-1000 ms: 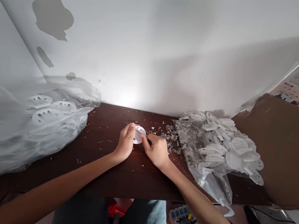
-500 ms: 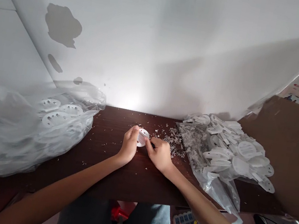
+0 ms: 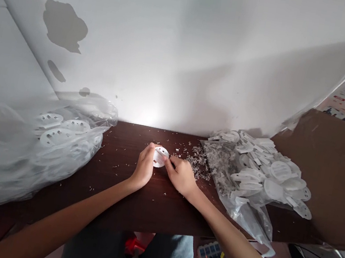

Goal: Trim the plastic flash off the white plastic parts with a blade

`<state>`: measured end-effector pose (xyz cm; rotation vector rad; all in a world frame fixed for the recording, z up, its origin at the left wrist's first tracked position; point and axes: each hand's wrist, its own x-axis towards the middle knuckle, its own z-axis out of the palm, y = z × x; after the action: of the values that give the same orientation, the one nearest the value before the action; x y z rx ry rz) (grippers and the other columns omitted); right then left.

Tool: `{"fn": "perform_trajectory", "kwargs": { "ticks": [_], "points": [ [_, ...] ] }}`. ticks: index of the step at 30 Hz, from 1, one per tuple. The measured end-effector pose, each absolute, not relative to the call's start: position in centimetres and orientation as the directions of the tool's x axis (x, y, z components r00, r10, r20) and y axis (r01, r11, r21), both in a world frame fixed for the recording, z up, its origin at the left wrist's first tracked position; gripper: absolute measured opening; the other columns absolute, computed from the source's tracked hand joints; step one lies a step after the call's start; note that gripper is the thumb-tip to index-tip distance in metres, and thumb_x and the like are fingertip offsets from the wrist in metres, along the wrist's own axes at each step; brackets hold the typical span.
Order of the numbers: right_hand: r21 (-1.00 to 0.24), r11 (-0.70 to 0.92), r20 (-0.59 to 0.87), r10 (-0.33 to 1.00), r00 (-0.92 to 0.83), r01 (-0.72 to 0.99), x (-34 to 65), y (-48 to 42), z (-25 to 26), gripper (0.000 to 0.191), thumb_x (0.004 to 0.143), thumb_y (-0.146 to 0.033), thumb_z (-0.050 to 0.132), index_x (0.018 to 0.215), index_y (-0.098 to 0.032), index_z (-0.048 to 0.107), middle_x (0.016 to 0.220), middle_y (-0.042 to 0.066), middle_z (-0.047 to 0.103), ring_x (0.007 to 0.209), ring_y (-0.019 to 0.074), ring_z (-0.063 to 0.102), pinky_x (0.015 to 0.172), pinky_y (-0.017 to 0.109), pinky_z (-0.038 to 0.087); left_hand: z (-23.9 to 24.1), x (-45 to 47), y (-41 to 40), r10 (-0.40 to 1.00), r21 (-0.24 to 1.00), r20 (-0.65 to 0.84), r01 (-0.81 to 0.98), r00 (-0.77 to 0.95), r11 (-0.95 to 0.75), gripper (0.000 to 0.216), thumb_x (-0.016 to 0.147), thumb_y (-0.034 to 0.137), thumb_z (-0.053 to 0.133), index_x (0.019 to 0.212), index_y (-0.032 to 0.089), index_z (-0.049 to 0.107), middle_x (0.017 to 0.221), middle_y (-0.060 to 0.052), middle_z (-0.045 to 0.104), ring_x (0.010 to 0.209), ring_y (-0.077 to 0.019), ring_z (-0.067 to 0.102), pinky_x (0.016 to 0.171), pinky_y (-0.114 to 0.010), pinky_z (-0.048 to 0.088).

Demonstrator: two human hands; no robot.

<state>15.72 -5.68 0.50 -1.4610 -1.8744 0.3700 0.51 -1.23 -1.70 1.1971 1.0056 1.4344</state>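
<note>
Between the thumb and fingers of my left hand (image 3: 145,166) is a round white plastic disc (image 3: 160,158) with small dark slots. It is held up over the dark brown table (image 3: 145,208), its face tilted toward me. My right hand (image 3: 182,175) is closed, with its thumb and fingertips at the disc's right edge. Whatever may be inside its curled fingers is hidden. Small white plastic scraps (image 3: 200,162) lie in a heap just beyond my right hand, and tiny slivers are scattered around both hands.
On the left a large clear plastic bag (image 3: 18,168) bulges with similar discs. At the right, many loose discs (image 3: 280,170) are piled on another plastic bag (image 3: 252,218), beside a brown cardboard sheet (image 3: 327,178). A white wall (image 3: 158,55) stands behind the table. Below is a power strip (image 3: 209,253).
The disc has turned slightly between my hands, and my right fingertips have shifted along it. A small dark object seen at my right fingers earlier no longer shows. The view has shifted slightly.
</note>
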Motion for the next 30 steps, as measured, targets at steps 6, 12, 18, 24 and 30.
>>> {"fn": "perform_trajectory", "kwargs": {
  "ticks": [6,12,18,24,30],
  "points": [
    [-0.705,0.319,0.318,0.941,-0.12,0.633,15.8,-5.7,0.6,0.059,0.108,-0.055,0.041,0.059,-0.022,0.038,0.055,-0.002,0.049,0.051,0.0122,0.04,0.055,0.029,0.025,-1.6,0.8,-1.3,0.98,0.962,0.198,-0.187,-0.03,-0.2,0.052,0.092,0.07,0.059,0.092,0.019,0.069,0.082,-0.004,0.069,0.069,-0.0171,0.063,0.06,-0.027,0.051],
    [-0.774,0.302,0.296,0.95,-0.104,0.557,15.2,-6.0,0.4,0.062,0.106,-0.061,0.04,0.059,-0.022,0.034,0.054,-0.002,0.047,0.052,0.0117,0.039,0.054,0.029,0.024,-1.5,0.5,-1.6,0.976,0.963,0.213,-0.162,-0.038,-0.216,0.05,0.093,0.068,0.062,0.087,0.019,0.068,0.075,-0.002,0.063,0.063,-0.0141,0.057,0.056,-0.025,0.046],
    [-0.782,0.314,0.314,0.945,-0.095,0.538,14.7,-6.4,0.2,0.061,0.107,-0.059,0.04,0.059,-0.022,0.035,0.053,-0.002,0.044,0.051,0.0118,0.036,0.055,0.03,0.023,-1.6,0.5,-1.6,0.985,0.962,0.165,-0.21,-0.05,-0.172,0.047,0.091,0.065,0.066,0.085,0.019,0.069,0.074,-0.003,0.066,0.061,-0.0137,0.058,0.055,-0.025,0.046],
    [-0.768,0.298,0.309,0.948,-0.08,0.566,14.5,-6.6,0.3,0.059,0.107,-0.056,0.04,0.059,-0.022,0.034,0.054,-0.002,0.046,0.051,0.0116,0.035,0.055,0.03,0.023,-2.3,0.5,-1.3,0.986,0.947,0.165,-0.274,-0.026,-0.166,0.043,0.093,0.061,0.065,0.087,0.018,0.07,0.075,-0.001,0.066,0.063,-0.0132,0.059,0.057,-0.023,0.046],
    [-0.764,0.3,0.311,0.947,-0.08,0.571,14.5,-6.7,0.0,0.058,0.107,-0.053,0.041,0.059,-0.022,0.034,0.055,-0.002,0.044,0.052,0.0112,0.034,0.057,0.03,0.023,-2.4,0.5,-1.1,0.985,0.946,0.174,-0.276,-0.013,-0.171,0.042,0.092,0.06,0.066,0.086,0.018,0.071,0.074,-0.001,0.066,0.063,-0.0134,0.059,0.057,-0.024,0.045]
  ]
}}
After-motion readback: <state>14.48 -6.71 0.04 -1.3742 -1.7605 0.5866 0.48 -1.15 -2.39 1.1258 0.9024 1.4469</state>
